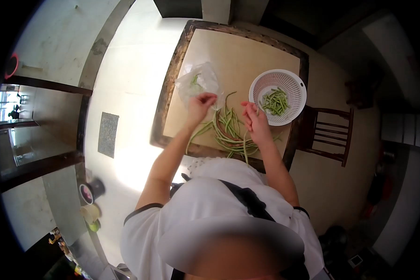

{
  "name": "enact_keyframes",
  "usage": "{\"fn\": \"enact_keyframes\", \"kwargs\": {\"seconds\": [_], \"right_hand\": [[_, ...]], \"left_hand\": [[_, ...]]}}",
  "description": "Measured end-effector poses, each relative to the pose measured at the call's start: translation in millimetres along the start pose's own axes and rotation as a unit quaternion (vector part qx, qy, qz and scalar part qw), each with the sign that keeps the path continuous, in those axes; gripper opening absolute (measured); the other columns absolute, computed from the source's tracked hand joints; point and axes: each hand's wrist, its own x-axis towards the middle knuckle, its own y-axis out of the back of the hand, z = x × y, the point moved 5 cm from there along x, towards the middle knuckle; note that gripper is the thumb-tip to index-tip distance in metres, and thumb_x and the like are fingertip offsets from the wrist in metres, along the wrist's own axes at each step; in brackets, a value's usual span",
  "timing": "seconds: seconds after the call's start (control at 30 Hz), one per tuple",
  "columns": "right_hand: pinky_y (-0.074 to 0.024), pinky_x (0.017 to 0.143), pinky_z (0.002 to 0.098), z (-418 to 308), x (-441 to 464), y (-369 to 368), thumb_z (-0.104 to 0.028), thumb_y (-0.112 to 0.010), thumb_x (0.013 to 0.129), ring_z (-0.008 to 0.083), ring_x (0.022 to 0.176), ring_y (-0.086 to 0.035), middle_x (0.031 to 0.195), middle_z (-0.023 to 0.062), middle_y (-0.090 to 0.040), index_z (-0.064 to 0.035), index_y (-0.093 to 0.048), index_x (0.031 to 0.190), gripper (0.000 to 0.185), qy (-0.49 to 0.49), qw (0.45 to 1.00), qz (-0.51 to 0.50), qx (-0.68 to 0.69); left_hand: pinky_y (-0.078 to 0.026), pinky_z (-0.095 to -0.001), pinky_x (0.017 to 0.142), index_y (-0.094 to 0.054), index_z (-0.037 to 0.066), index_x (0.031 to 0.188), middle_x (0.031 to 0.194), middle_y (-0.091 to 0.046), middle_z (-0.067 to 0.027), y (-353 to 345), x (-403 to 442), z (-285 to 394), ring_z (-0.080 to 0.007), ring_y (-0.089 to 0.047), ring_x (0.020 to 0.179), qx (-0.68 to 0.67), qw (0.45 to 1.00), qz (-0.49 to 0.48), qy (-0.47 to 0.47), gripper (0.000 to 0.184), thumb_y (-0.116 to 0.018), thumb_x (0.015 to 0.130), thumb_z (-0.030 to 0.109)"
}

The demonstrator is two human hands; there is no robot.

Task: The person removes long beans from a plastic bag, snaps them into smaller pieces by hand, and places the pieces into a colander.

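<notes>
Long green beans (225,126) are spread in a loose heap along the near edge of the counter (242,46), between the two forearms and mostly on the wearer's side of the hands. The upper end of the heap is reached into the gap between the hands, which are held well apart from each other. The fingers of the left hand (203,101) are drawn together beside the near side of a clear plastic bag (209,77), in which some green scraps (195,80) can be seen; whether anything is pinched there cannot be told. The right hand (255,119) is held with its fingers curled, just left of a white colander (296,88) (a slim greenish sliver may be gripped at the fingertips, but it is too small to be sure). Short bean pieces (276,101) are gathered inside the colander. A wooden chair (331,134) is placed at the counter's right side.
</notes>
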Motion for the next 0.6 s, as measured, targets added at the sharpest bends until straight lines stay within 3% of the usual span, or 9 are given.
{"fn": "enact_keyframes", "kwargs": {"seconds": [0.07, 0.13, 0.17, 0.27, 0.37, 0.43, 0.5, 0.53, 0.6], "right_hand": [[-0.027, 0.041, 0.0155, -10, 10, -5, -0.027, -0.047, 0.085, 0.0027, 0.05, -0.033, 0.069, -0.0011, -0.044, 0.0, -0.048, 0.102, 0.032, -0.007, 0.996, -0.016, 0.084], [-0.0236, 0.039, 0.0151, -19, 16, -6, -0.032, -0.046, 0.085, 0.0025, 0.049, -0.03, 0.067, -0.0014, -0.043, 0.0003, -0.048, 0.102, 0.037, -0.013, 0.986, -0.028, 0.166], [-0.0236, 0.039, 0.0152, -26, 20, -10, -0.035, -0.046, 0.084, 0.003, 0.049, -0.03, 0.067, -0.0012, -0.043, 0.0005, -0.048, 0.103, 0.04, -0.013, 0.975, -0.06, 0.215], [-0.0239, 0.04, 0.0154, -38, 24, -16, -0.04, -0.046, 0.083, 0.0039, 0.048, -0.03, 0.067, -0.001, -0.043, 0.0008, -0.046, 0.106, 0.047, -0.017, 0.948, -0.102, 0.301], [-0.0246, 0.04, 0.0157, -42, 27, -30, -0.042, -0.043, 0.083, 0.0047, 0.048, -0.029, 0.066, -0.0008, -0.041, 0.0021, -0.043, 0.108, 0.051, -0.017, 0.935, -0.1, 0.339], [-0.0249, 0.04, 0.0159, -37, 34, -30, -0.043, -0.041, 0.084, 0.0049, 0.048, -0.029, 0.066, -0.0008, -0.038, 0.0032, -0.042, 0.109, 0.053, -0.016, 0.937, -0.091, 0.337], [-0.0371, 0.052, 0.0185, -37, 38, -43, -0.046, -0.039, 0.083, 0.0091, 0.06, -0.042, 0.081, 0.0043, -0.046, 0.0011, -0.039, 0.113, 0.056, 0.009, 0.921, -0.236, 0.309], [-0.0371, 0.052, 0.0185, -39, 36, -49, -0.046, -0.039, 0.083, 0.0091, 0.06, -0.042, 0.081, 0.0043, -0.046, 0.0011, -0.039, 0.113, 0.056, 0.006, 0.922, -0.239, 0.306], [-0.0406, 0.074, 0.0291, -35, 32, -48, -0.04, -0.041, 0.085, 0.0184, 0.085, -0.048, 0.104, 0.0115, -0.046, -0.0009, -0.037, 0.116, 0.05, -0.031, 0.965, -0.048, 0.256]], "left_hand": [[-0.045, -0.0219, 0.059, -0.06, 0.002, 0.088, 0.074, -0.062, -0.0063, 30, 27, -18, -0.0108, -0.057, 0.062, 0.068, 0.997, 0.037, -0.021, 0.017, -0.061, 0.072, 0.005], [-0.047, -0.0246, 0.065, -0.051, -0.001, 0.104, 0.095, -0.057, -0.0109, 44, 40, -15, -0.0142, -0.058, 0.074, 0.133, 0.989, 0.057, -0.032, 0.035, -0.06, 0.071, 0.002], [-0.048, -0.027, 0.068, -0.044, 0.0, 0.112, 0.104, -0.053, -0.0125, 45, 42, -13, -0.0167, -0.058, 0.079, 0.241, 0.969, 0.045, 0.001, 0.046, -0.061, 0.069, 0.004], [-0.047, -0.0268, 0.067, -0.047, -0.001, 0.109, 0.099, -0.055, -0.012, 28, 39, -6, -0.0158, -0.057, 0.081, 0.266, 0.964, 0.002, -0.031, 0.04, -0.061, 0.072, 0.008], [-0.044, -0.0236, 0.064, -0.05, 0.003, 0.106, 0.091, -0.057, -0.0103, -26, -2, 52, -0.0114, -0.053, 0.077, -0.038, 0.972, -0.214, 0.084, 0.032, -0.058, 0.077, 0.012], [-0.043, -0.02, 0.06, -0.051, 0.004, 0.104, 0.082, -0.059, -0.007, -50, -31, 75, -0.0096, -0.054, 0.071, -0.109, 0.954, -0.245, 0.134, 0.029, -0.058, 0.077, 0.009], [-0.042, -0.0192, 0.059, -0.051, 0.004, 0.104, 0.077, -0.06, -0.0062, -53, -41, 84, -0.0087, -0.054, 0.069, -0.093, 0.953, -0.252, 0.139, 0.029, -0.058, 0.076, 0.008], [-0.042, -0.0184, 0.058, -0.05, 0.004, 0.104, 0.073, -0.06, -0.0054, -54, -44, 84, -0.0077, -0.055, 0.066, -0.076, 0.95, -0.266, 0.143, 0.029, -0.058, 0.076, 0.006], [-0.042, -0.0187, 0.058, -0.051, 0.002, 0.103, 0.071, -0.06, -0.0051, -46, -43, 79, -0.0073, -0.055, 0.065, -0.055, 0.959, -0.242, 0.136, 0.028, -0.058, 0.076, 0.005]]}}
